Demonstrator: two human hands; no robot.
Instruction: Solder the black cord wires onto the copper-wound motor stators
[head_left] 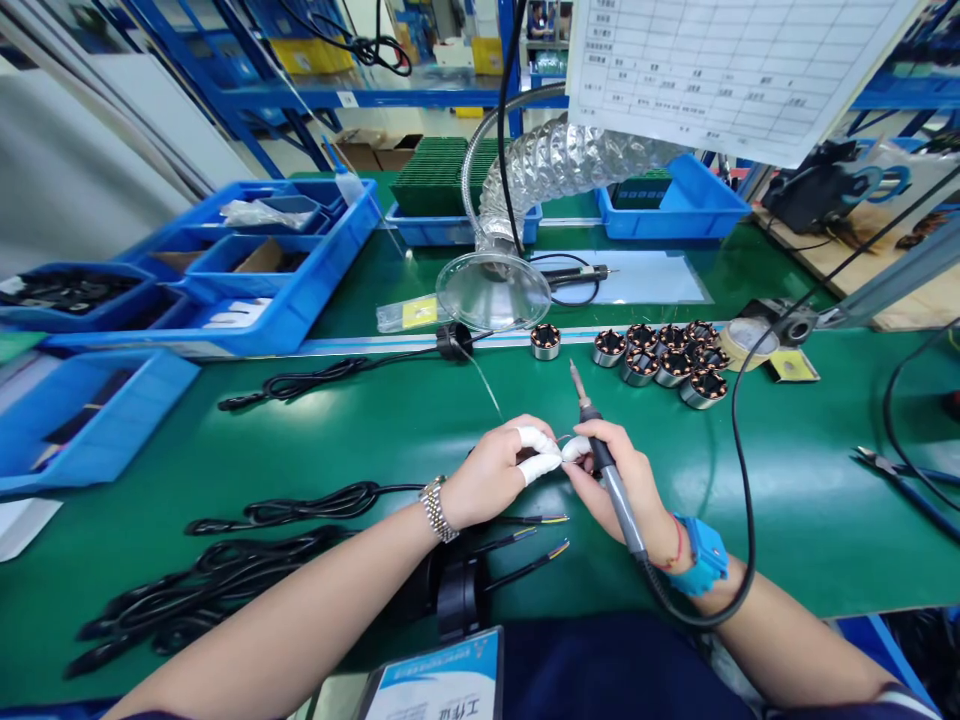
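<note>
Near the middle of the table (405, 420), two hands almost meet. The right hand (630, 485) is wrapped around the iron (616, 495). Its tip points to the far side, probably so the hot end keeps off the skin, and the handle lies back in the hand, which seems to let the thumb and a finger pinch too. The left hand (491, 470) has its grip closed in a pinch, it seems on a thin wire (564, 437) just by the right fingertips, though fingers hide most of it. White covers (536, 440) wrap some fingertips (maybe against heat).

On the far side, the coils (673, 365) sit in a bunch to the right, with one coil (545, 342) alone to the left, likely to be within easy reach. They are short, round rings, with shiny metal outside and copper bumps on top. A clear, smooth funnel (491, 290) hangs above the table on a wrinkly silver tube (570, 165), perhaps to suck up smoke. To the near left lie black, bendy cords (352, 495), looped up, maybe so they don't tangle. Blue plastic cutters (892, 465) lie far right.
</note>
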